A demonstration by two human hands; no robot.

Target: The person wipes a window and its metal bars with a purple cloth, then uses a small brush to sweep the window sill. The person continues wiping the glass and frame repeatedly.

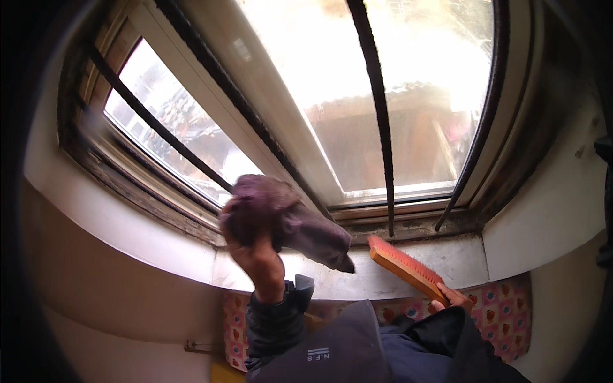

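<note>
My left hand (261, 263) is raised over the windowsill (431, 253), gripping a bunched purple-grey cloth (268, 210) against the lower end of a dark window bar. A loose end of the cloth hangs to the right above the sill. At the lower right, my right hand (452, 299) holds a brush (407, 268) with a wooden back and reddish bristles by its near end. The brush slants up and left over the sill, bristles towards the window. Cloth and left hand are slightly blurred.
Dark metal bars (376, 95) cross the inside of a pale-framed window (297, 129). Its lower frame looks dirty. White reveals flank the sill. Below lies a pink patterned cover (503, 316), and a small metal fitting (198, 347) is at the lower left.
</note>
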